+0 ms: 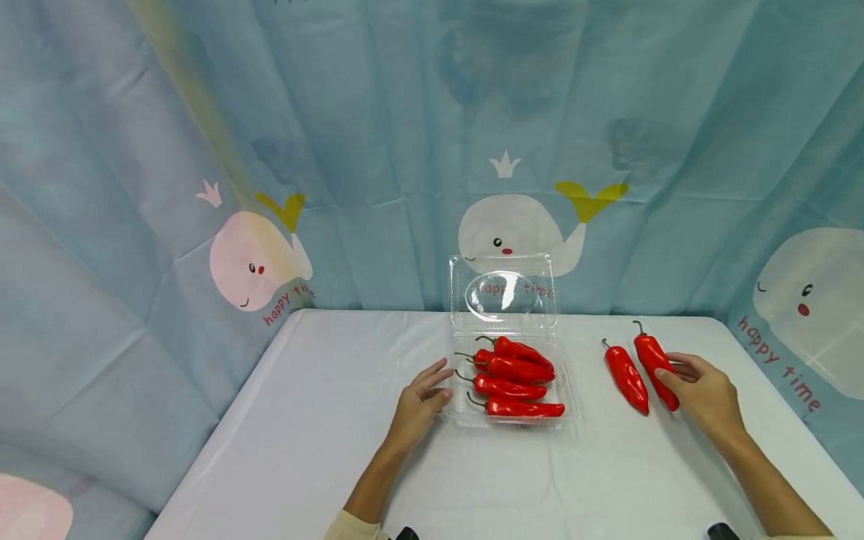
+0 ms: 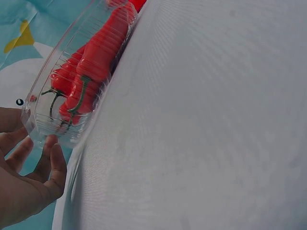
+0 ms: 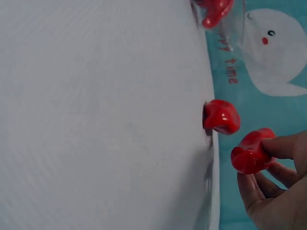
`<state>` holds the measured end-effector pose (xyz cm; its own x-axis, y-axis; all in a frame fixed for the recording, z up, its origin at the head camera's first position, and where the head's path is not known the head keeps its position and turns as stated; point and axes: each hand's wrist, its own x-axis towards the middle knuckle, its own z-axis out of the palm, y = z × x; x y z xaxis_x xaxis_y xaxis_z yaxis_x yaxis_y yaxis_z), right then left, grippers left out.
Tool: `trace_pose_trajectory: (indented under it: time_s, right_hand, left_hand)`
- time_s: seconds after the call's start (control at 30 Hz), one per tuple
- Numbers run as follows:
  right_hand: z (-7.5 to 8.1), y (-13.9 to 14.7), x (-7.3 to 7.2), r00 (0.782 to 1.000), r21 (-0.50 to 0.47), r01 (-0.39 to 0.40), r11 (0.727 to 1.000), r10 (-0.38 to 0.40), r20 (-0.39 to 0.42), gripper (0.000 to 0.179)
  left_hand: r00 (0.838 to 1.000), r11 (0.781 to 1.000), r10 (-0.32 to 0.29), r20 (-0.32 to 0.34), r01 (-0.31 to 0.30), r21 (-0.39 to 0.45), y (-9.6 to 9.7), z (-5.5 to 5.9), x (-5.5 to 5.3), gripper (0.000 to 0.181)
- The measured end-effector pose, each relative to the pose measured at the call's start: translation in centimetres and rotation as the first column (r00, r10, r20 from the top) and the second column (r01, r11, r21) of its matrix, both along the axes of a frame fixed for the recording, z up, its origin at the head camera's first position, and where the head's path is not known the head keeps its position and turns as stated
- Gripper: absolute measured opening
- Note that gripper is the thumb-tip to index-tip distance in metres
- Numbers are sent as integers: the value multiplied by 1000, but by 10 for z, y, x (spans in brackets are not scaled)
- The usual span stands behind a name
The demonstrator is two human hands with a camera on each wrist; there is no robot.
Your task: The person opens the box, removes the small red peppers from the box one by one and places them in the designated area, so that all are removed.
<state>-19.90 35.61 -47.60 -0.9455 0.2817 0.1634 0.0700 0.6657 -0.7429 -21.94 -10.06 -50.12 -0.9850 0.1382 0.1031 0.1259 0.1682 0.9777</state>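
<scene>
Between the thumb and fingers of the right hand (image 1: 705, 394) was a red pepper (image 1: 651, 366), grasped and held off the tabletop (image 1: 324, 435). Just left of those fingers lay a second pepper (image 1: 628, 380). Farther left, the left hand (image 1: 417, 405) had its fingers released, at a clear container's (image 1: 466, 418) left side; more peppers (image 1: 516, 368) lay inside, right of them, the raised lid (image 1: 502, 294) beyond.
</scene>
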Motion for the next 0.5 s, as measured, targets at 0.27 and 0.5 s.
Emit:
trace_pose_trajectory:
  time_s: [0.27, 0.5]
  right_hand:
    - [-3, 12, -5, 997, 6, 26, 1000, -26, 69, 56]
    - [-7, 18, -8, 994, 21, 41, 999, -43, 96, 54]
  left_hand:
    - [1000, 1000, 0, -2, 0, 5, 1, -1, -2, 39]
    - [1000, 1000, 13, 5, -13, -12, 1, 0, 0, 39]
